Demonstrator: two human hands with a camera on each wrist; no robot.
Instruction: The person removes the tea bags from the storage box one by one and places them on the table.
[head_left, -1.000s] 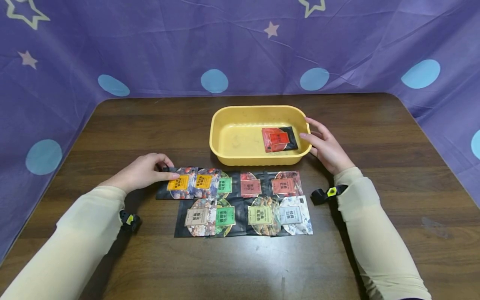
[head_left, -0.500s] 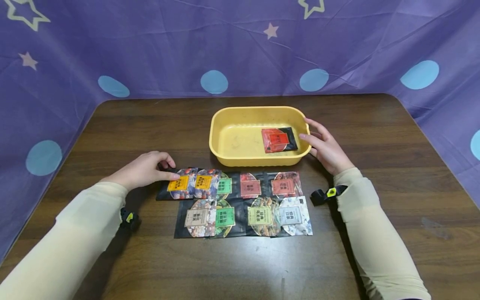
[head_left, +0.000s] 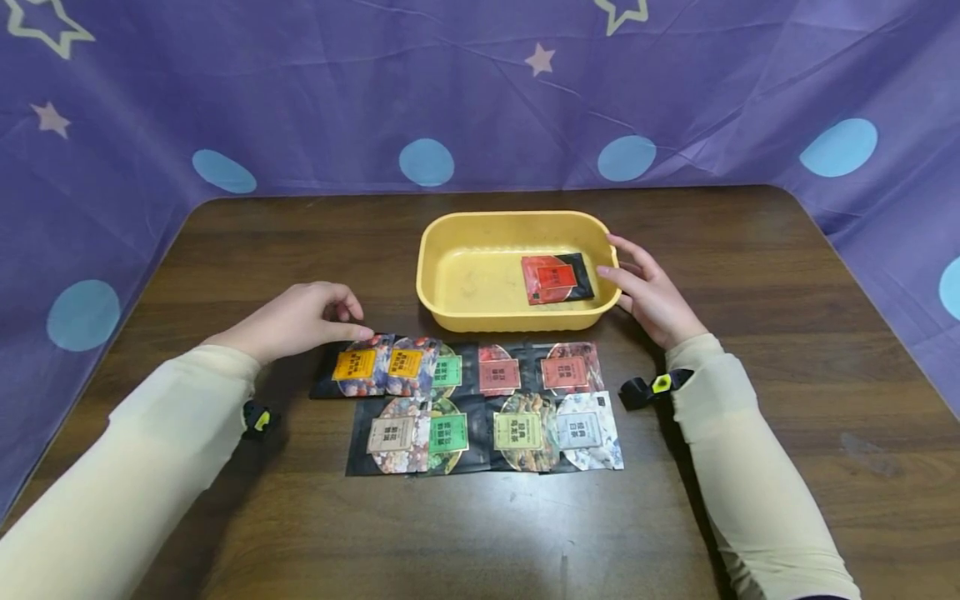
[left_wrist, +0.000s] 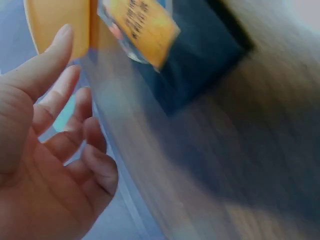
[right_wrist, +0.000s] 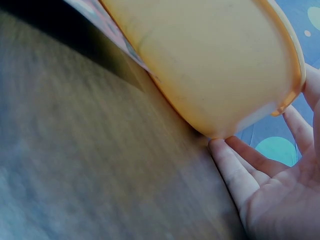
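Observation:
My left hand [head_left: 300, 318] hovers at the upper edge of an orange-labelled sachet [head_left: 352, 364], its fingers loosely bent. In the left wrist view a gap shows between that hand [left_wrist: 55, 130] and the dark sachet, and nothing is held. A second orange-labelled sachet [head_left: 406, 363] overlaps the first on its right. With the thumb over the rim and fingers against the outside, my right hand [head_left: 651, 296] grips the right end of a yellow plastic basin [head_left: 480, 322]. Inside the basin lies a red and black sachet [head_left: 557, 279].
Two rows of sachets lie on the wooden table [head_left: 480, 533], among them a green-labelled sachet [head_left: 448, 433], a white-labelled sachet [head_left: 581, 431] and a pink-labelled sachet [head_left: 565, 372]. The basin stands just behind the upper row. A purple curtain [head_left: 510, 108] hangs along the table's back.
My left hand has come off the orange-labelled sachet, rising up and slightly right. The sachets stay where they were. My right hand keeps its grip on the basin.

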